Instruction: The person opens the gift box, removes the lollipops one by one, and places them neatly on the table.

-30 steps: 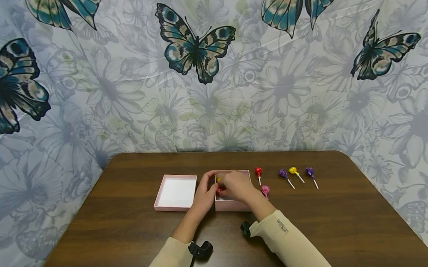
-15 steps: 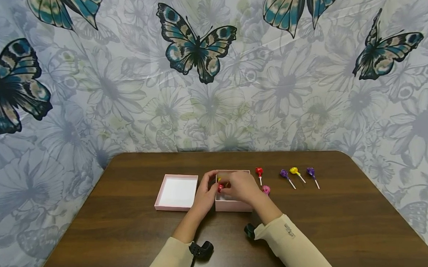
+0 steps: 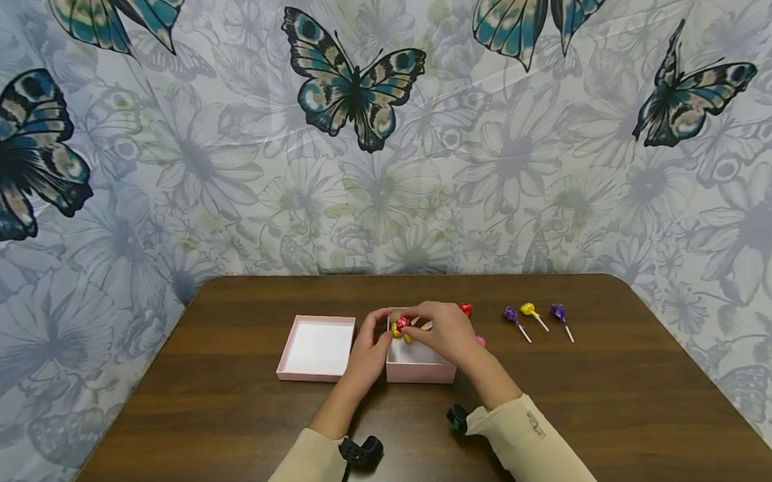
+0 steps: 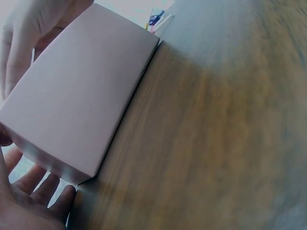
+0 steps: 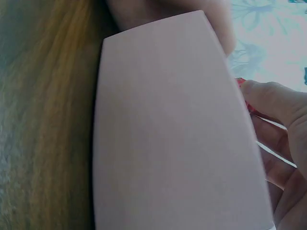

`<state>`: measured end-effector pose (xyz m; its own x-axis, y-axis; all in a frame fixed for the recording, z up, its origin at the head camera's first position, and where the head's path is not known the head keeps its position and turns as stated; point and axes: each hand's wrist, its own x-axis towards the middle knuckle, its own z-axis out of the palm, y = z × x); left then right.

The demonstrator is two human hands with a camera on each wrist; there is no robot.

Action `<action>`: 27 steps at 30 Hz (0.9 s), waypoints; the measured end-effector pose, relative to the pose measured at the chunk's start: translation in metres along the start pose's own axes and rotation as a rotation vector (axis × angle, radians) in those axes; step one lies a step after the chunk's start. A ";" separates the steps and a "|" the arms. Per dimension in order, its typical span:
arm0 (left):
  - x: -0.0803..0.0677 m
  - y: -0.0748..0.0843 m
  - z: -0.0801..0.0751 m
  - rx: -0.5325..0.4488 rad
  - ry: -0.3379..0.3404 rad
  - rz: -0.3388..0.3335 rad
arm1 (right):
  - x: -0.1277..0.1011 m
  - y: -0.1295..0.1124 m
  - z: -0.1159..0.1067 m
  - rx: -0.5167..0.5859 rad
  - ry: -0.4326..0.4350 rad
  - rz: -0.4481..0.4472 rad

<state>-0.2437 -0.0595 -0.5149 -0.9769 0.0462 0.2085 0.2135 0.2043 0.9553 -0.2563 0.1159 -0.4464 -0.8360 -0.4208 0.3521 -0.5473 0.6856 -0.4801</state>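
My right hand (image 3: 448,333) is over the pink box (image 3: 421,373), pinching a red lollipop (image 3: 404,321) between thumb and fingertips. In the right wrist view a bit of red lollipop (image 5: 241,82) shows at the thumb tip, above the box's edge. My left hand (image 3: 368,350) grips the box's left end, its thumb at the rim; in the left wrist view its fingers (image 4: 45,189) lie along the short end wall. Yellow lollipops (image 3: 396,330) show inside the box, partly hidden by the hands.
A pink box lid (image 3: 317,348) with a white inside lies left of the box. Right of the box are a red lollipop (image 3: 466,309) and a pink one (image 3: 481,341), both partly covered by my right hand. Farther right lie purple (image 3: 510,315), yellow (image 3: 528,308) and purple (image 3: 558,311) lollipops.
My right hand has moved up and slightly right, lifting the red lollipop from lower in the box. More of the box's inside and its yellow lollipops now show. My left hand stays put.
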 end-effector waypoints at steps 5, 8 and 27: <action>-0.001 0.001 0.000 0.007 -0.006 -0.035 | -0.004 -0.004 -0.008 0.051 0.076 -0.007; 0.000 0.002 0.000 0.011 -0.004 -0.041 | -0.006 -0.005 -0.014 0.115 0.135 -0.007; -0.001 0.002 0.000 -0.006 0.013 -0.045 | -0.037 0.027 -0.057 0.242 0.436 0.036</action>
<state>-0.2425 -0.0587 -0.5131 -0.9856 0.0247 0.1674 0.1689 0.2004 0.9650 -0.2378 0.1835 -0.4267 -0.7883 -0.0763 0.6106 -0.5552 0.5159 -0.6523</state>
